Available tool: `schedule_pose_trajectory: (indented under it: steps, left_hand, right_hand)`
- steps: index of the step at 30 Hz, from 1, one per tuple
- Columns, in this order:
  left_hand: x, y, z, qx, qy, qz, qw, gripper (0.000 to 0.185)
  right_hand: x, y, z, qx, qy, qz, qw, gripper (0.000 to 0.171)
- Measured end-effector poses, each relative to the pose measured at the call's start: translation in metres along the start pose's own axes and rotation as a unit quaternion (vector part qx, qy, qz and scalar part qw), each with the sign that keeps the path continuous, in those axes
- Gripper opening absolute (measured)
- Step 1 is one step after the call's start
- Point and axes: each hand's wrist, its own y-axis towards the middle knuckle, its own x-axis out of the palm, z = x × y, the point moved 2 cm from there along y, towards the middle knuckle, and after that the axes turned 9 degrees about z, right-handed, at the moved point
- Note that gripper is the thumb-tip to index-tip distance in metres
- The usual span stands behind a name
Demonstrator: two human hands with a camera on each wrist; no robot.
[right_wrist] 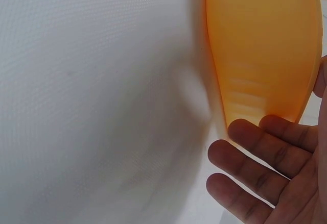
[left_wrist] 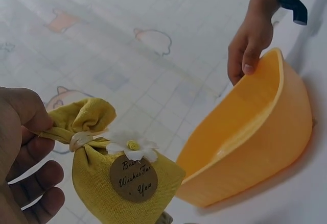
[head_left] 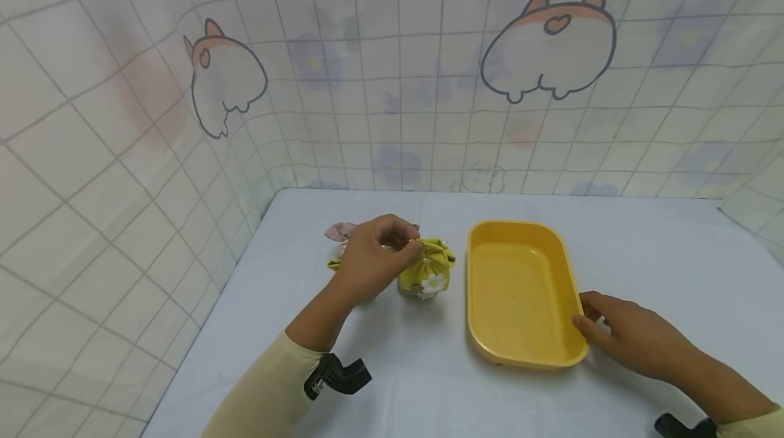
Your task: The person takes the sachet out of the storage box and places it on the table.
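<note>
My left hand (head_left: pixel 375 258) pinches the gathered top of a yellow cloth drawstring pouch (head_left: pixel 431 266), left of the basin. A white flower and a round brown "Best Wishes For You" tag decorate the pouch (left_wrist: pixel 97 183) in the left wrist view. At the right, a yellow plastic basin (head_left: pixel 520 309) lies on the table with nothing in it. My right hand (head_left: pixel 637 337) holds the basin's right side, thumb at the rim and fingers along the outer wall (right_wrist: pixel 260 81).
Behind my left hand, partly hidden, are a pink cloth piece (head_left: pixel 339 232) and another bit of yellow fabric (head_left: pixel 333 264). A white cloth covers the table (head_left: pixel 416 370). Grid-patterned curtains (head_left: pixel 392 84) with animal drawings hang behind and at the sides.
</note>
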Motion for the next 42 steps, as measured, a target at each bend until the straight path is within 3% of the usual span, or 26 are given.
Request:
schedule_pose_trajectory:
  steps: [17, 33, 42]
  left_hand:
    - [-0.026, -0.019, -0.015, 0.029, 0.009, 0.013, 0.9995, 0.007]
    - [-0.048, -0.037, -0.033, -0.012, 0.031, 0.034, 0.9989, 0.007]
    - [-0.054, -0.041, -0.046, -0.008, 0.039, 0.049, 0.9980, 0.005]
  right_hand:
    - [-0.002, -0.001, 0.001, 0.012, -0.007, -0.007, 1.000, 0.058]
    - [0.000, 0.000, 0.001, 0.001, -0.009, 0.001, 1.000, 0.057]
    - [0.000, 0.001, 0.000, 0.005, -0.006, -0.005, 1.000, 0.060]
